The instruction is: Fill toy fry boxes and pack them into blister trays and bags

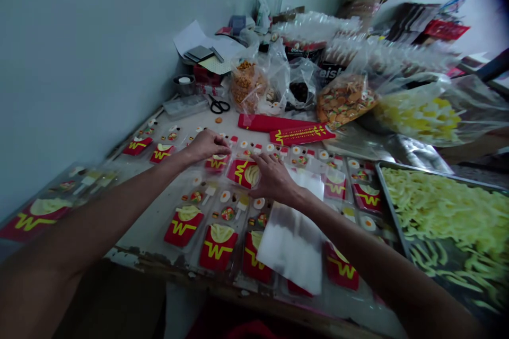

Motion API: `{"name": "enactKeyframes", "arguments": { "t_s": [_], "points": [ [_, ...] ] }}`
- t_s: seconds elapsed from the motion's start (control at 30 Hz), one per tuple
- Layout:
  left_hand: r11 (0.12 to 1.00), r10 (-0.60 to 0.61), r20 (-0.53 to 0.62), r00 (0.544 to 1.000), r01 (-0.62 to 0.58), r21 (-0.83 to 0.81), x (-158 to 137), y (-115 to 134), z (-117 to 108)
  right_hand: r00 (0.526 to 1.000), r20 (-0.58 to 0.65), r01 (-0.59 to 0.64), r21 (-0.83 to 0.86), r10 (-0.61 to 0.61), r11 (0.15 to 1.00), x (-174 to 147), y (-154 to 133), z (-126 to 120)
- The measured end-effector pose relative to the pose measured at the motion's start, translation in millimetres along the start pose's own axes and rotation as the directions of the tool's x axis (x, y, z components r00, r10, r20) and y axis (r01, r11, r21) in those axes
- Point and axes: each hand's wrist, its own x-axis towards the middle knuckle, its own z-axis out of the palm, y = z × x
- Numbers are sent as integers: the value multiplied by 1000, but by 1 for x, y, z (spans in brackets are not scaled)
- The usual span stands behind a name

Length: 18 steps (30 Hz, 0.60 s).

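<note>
My right hand (274,177) is closed around the right end of a red fry carton (238,171) marked with a yellow W, with pale fry-shaped pieces at its opening. My left hand (207,146) is just to the left, fingers curled together above the clear trays; whatever it pinches, if anything, is hidden. Beneath and around both hands lie rows of clear plastic trays, each with a red W carton (218,248) and small egg, burger and pizza-like pieces (227,213). A sheet of white translucent film (292,243) covers some trays under my right forearm.
A metal tray (392,212) of pale fry-shaped pieces (457,201) stands at the right. Flat red cartons (302,134), scissors (218,104) and bags of small pieces (345,99) lie at the back. A wall (79,53) borders the left; the worn table edge (178,278) is near me.
</note>
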Motion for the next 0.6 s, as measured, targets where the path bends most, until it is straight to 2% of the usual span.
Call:
{"name": "enactKeyframes", "arguments": {
  "t_s": [0.23, 0.43, 0.6],
  "points": [
    [997, 11, 111, 994, -3, -72, 18, -2, 8, 993, 88, 74, -14, -73, 997, 0, 18, -13],
    [999, -2, 174, 985, 12, -52, 12, -3, 20, 993, 58, 105, -94, -100, 990, -3, 20, -13],
    [997, -3, 177, 984, 17, -81, 4, 7, 14, 994, 12, 108, -131, -107, 985, -4, 19, -13]
  ]
}}
